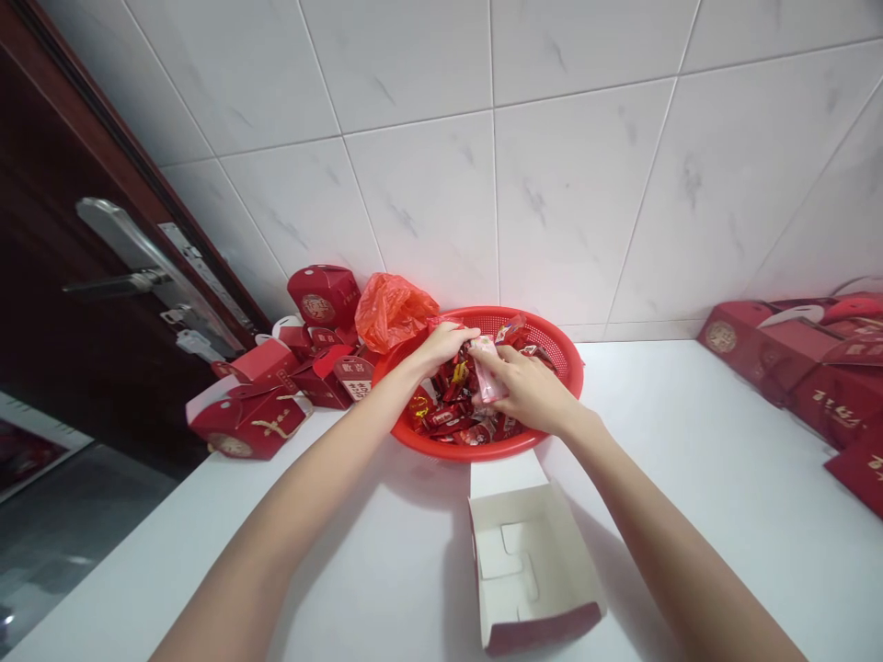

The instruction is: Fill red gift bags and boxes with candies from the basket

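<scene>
A round red plastic basket [569,342] stands against the tiled wall, holding many wrapped candies [448,416], mostly red. Over its left half, my left hand [445,345] has its fingers bent at the candies; what they hold, if anything, is hidden. My right hand [528,386] grips a pale pink packet [489,372] above the middle of the basket. In front of the basket, an open box [534,552], white inside with a dark red outer side, lies with its flap toward the basket and nothing in it.
Folded red gift boxes [252,414] cluster at the back left, beside a crumpled red plastic bag [393,311]. More red boxes [793,359] lie along the right side of the white table [372,570]. A dark door with a metal handle [152,267] is at the left.
</scene>
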A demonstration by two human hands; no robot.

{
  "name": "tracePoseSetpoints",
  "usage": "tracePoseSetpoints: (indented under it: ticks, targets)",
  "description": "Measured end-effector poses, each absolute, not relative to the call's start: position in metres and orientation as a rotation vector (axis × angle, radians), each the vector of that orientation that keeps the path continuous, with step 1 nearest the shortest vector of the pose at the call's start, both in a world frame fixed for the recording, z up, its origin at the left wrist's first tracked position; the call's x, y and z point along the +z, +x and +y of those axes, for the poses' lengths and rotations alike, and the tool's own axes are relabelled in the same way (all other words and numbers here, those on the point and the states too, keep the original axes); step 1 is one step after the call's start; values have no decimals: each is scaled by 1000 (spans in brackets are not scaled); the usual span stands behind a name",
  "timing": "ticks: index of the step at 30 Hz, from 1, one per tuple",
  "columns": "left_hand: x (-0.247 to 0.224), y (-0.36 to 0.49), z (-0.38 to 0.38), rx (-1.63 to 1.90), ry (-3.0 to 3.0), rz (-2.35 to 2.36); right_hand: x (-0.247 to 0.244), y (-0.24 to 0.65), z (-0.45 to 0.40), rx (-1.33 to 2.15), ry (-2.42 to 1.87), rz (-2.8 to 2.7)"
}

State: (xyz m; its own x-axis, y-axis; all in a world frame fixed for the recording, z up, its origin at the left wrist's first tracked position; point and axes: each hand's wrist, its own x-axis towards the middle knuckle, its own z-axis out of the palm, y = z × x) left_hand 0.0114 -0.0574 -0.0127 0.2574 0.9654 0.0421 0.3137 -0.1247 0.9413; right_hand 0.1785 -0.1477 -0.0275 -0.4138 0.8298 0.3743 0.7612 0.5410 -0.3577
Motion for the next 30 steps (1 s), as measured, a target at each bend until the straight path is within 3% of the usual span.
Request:
tracePoseSetpoints:
  ticks: [5,12,22,30]
  targets:
    - [-11,10,-55,804,1846,1264,-28,188,-142,441,-1162,-1887]
    - [-12,-2,-50,674,2160,1729,-28,197,-134,1053,-1126,-1279]
    - [-9,11,-66,59,2340,1864,-21,196,-142,983,-1097,-1179]
    - [-7,21,-74,-193,2427,1838,-18,195,-145,1005,-1016,-1266]
